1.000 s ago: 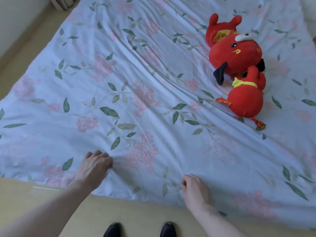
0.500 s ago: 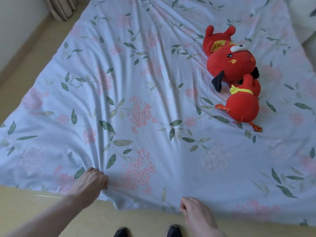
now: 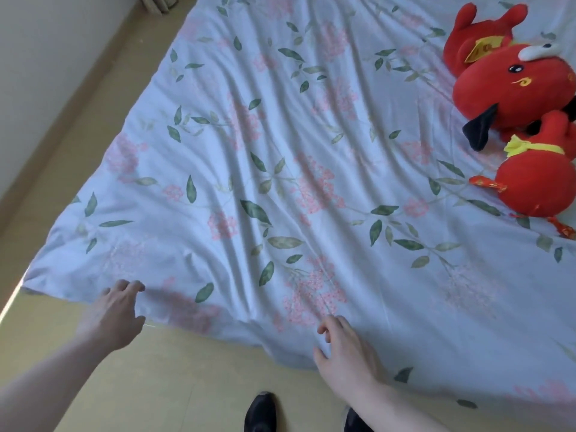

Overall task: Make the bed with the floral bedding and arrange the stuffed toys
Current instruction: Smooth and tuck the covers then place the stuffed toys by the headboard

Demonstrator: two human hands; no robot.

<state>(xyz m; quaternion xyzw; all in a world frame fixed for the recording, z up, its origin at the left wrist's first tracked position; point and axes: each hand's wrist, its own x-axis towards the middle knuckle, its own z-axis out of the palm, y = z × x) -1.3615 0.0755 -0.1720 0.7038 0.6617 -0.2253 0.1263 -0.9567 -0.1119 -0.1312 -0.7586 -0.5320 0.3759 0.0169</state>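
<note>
Cotton floral sheet (image 3: 311, 169) covers the bed, creased; my left hand (image 3: 113, 316) and right hand (image 3: 346, 350) rest loose-fingered at its near edge, holding nothing. Red stuffed toys (image 3: 517, 120) lie heaped far right, unarranged

Person seen from the head camera: 2 forearms, both bare to the frame edge, no sleeve showing on either. Left hand (image 3: 113, 316) bare: no glove, ring or watch in view. Right hand (image 3: 347, 353) bare likewise; wrist carries no band. Fingernails short, unpainted as far as the blur allows. Footwear: 2 dark, black-looking shoes with rounded toes. Left shoe (image 3: 261, 411) sits below and between the 2 hands. Right shoe (image 3: 355, 420) lies directly beneath the right forearm, which partly hides it. Nothing of the legs or the clothing above the shoes is visible.
</note>
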